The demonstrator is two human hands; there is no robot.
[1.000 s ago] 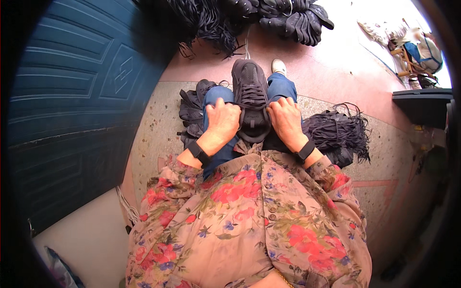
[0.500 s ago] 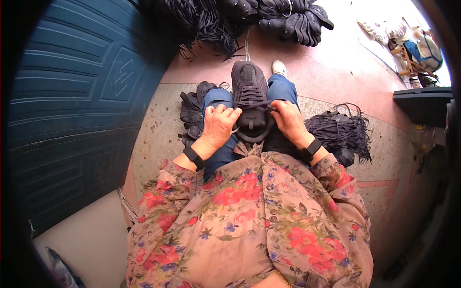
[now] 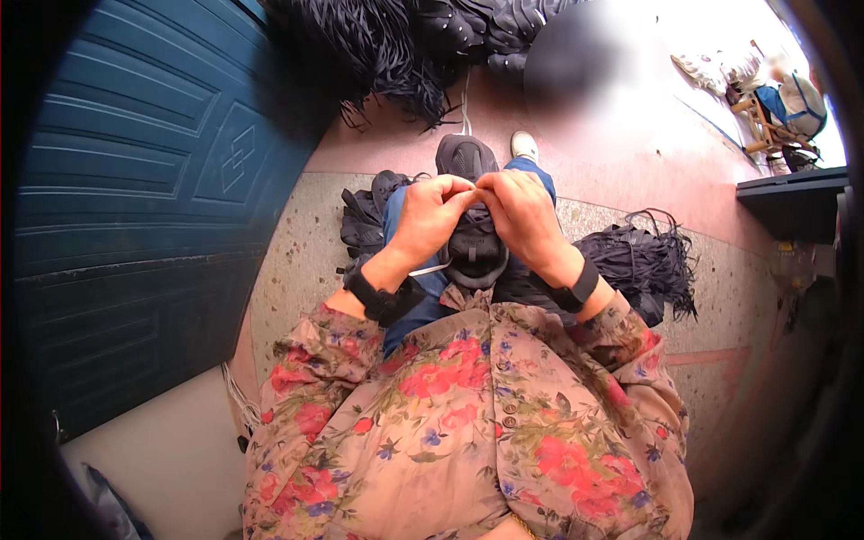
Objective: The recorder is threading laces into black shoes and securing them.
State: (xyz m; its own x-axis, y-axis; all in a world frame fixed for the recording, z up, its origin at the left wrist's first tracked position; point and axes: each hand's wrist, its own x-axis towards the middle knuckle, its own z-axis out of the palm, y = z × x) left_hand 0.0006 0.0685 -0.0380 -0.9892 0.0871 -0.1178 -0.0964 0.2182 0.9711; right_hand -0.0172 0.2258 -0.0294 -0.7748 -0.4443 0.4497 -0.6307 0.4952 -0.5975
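Tying is judged to be in hand on the black shoe [image 3: 468,158], set toe outward between the blue-jeaned legs [image 3: 427,308], with the fingers of left hand [image 3: 427,214] and right hand [image 3: 522,214] pinched together above it, though any lace gripped is hidden, and an even pull seems called for next.

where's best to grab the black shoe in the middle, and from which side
Probably by the curved heel rim of the shoe, coming from the near side: the toe points away, leaving that rim closest and uncovered.
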